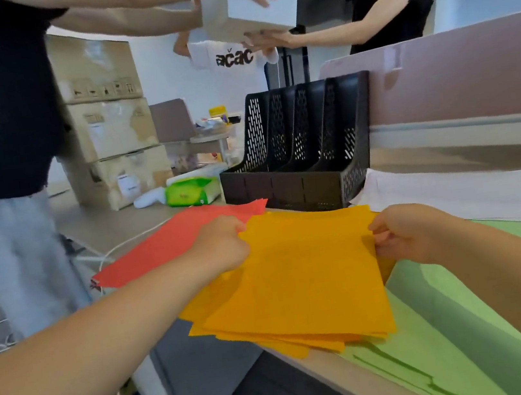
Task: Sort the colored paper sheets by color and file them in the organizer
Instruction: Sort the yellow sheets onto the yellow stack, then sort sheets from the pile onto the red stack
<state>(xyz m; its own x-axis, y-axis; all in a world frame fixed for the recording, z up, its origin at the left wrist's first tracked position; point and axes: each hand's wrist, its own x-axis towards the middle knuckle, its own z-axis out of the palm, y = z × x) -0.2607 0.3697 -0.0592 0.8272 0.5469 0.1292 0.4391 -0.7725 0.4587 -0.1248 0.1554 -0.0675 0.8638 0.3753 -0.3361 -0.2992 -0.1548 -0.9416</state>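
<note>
The orange sheets (298, 276) are gathered in one loose pile at the near edge of the surface (330, 379). Their near corners are fanned out and hang a little over this edge. The left grip (222, 247) pinches the pile at its far left corner, and the right grip (403, 233) is clenched on the right edge, thumb on top. I judge that the pile is held from both sides so that the sheets can be squared together before filing; fanned like this, they would catch on a divider.

The pile lies partly over the red sheets (165, 245) on its left and over the green sheets (456, 320) on its right, so the colors look already separated into groups. White sheets (455, 198) lie further back on the right.

The organizer (285, 190) stands just behind the piles, against the partition, with its open side toward the person. No paper shows in its compartments, so the filing seems not yet begun.

Behind it, other people pass a white box (260, 4) between them.
</note>
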